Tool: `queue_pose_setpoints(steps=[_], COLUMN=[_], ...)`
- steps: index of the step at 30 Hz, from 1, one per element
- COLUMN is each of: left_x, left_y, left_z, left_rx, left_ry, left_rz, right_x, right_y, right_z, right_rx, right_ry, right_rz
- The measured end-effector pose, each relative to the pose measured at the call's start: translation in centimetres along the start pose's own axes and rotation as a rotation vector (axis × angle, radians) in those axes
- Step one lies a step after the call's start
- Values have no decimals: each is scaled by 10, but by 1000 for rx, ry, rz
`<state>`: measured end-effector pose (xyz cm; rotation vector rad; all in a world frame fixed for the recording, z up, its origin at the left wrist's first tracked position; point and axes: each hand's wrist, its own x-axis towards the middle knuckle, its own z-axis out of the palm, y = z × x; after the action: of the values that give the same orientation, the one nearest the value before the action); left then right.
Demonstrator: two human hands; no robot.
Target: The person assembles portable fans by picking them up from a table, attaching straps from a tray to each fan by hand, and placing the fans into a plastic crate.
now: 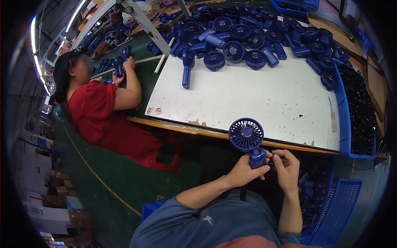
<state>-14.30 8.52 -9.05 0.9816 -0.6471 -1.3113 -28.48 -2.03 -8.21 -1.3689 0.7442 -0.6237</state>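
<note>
A dark blue handheld fan (246, 133), with a round slatted grille and an orange ring at its hub, stands upright in front of me at the table's near edge. My left hand (242, 171) is closed round its short handle, the thumb along the lower part. Beside the handle, my right hand (286, 167) has its thumb and fingers bent together in a pinch. Whatever small thing may be between those fingertips is too small to make out. Fan head and grille rise above both hands.
Many blue fans (233, 51) lie heaped on the far side of the white table (248, 95); one fan (187, 70) lies apart. A blue bin (345, 120) of small black parts stands right, a blue crate (339, 206) below. At left, a person in red (93, 101) handles another fan.
</note>
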Motion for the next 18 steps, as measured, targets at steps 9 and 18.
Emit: queue_pose_setpoints(steps=[9, 18], left_x=[-1, 0], left_y=[-2, -5], left_z=[-2, -3], left_rx=[-18, -25], left_ry=[6, 4], left_rz=[-16, -41], right_x=[-1, -2], right_y=[3, 7], right_z=[1, 1], right_rx=[1, 16], right_ry=[-10, -5], right_rz=[6, 11])
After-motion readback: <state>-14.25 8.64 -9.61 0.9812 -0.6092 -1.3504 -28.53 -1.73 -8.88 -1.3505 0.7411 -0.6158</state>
